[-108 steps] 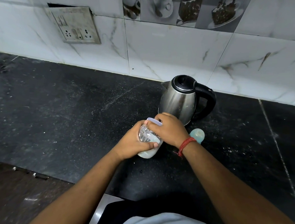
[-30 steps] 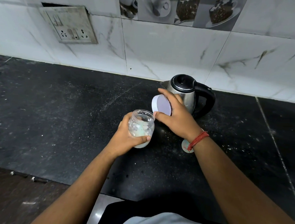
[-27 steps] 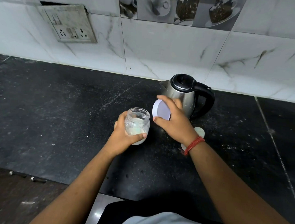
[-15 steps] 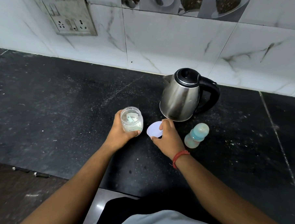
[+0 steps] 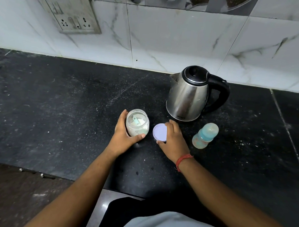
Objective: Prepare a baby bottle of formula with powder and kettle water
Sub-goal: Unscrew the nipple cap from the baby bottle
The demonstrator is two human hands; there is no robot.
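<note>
My left hand (image 5: 122,138) grips a clear jar of white formula powder (image 5: 137,123) that stands open on the black counter (image 5: 59,109), with a pale green scoop inside it. Just to its right, the jar's lavender lid (image 5: 160,132) lies on the counter, and my right hand (image 5: 173,142) holds it by the edge between thumb and fingers. A small baby bottle (image 5: 205,135) with a blue collar and clear cap stands to the right of my right hand. The steel kettle (image 5: 189,96) with a black lid and handle stands behind, lid closed.
A white marbled tile wall (image 5: 165,42) runs along the back of the counter, with a socket plate (image 5: 69,13) at the upper left. The counter's front edge steps down to a brown surface (image 5: 22,193) at the lower left.
My right hand unscrewed the lid from the jar, carried it down and set it on the counter beside the jar. My left hand lowered the jar upright onto the counter.
</note>
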